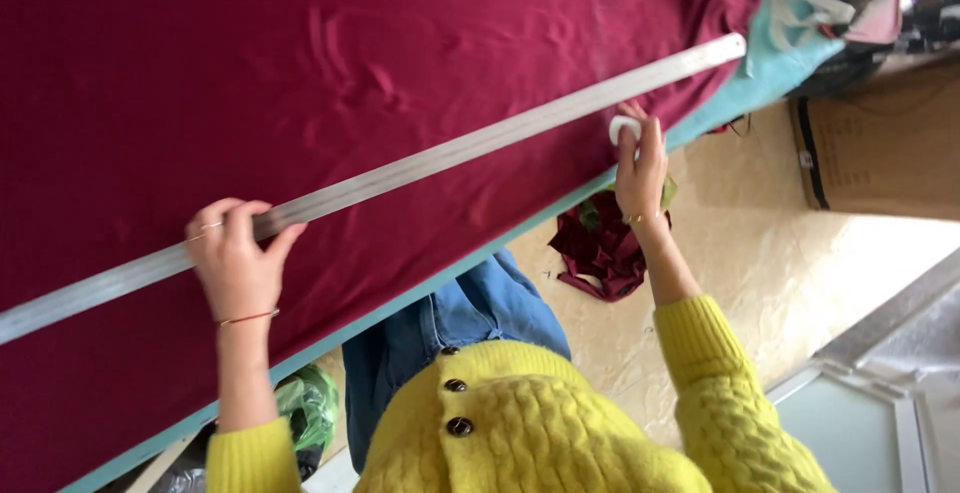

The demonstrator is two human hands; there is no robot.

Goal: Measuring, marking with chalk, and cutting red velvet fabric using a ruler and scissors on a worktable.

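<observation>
A dark red cloth [300,63] lies spread over a table with a teal edge [760,78]. A long metal ruler [480,143] runs slantwise across the cloth. My left hand [235,263] presses down on the ruler near its lower left part, fingers curled over it. My right hand [640,168] pinches a small white piece of chalk [622,128] against the cloth just below the ruler's right end.
Scraps of dark red fabric [600,248] lie on the pale floor below the table. A green plastic bag [310,403] sits under the table edge. A brown cardboard box [880,143] stands at the right, with clutter at the table's far end.
</observation>
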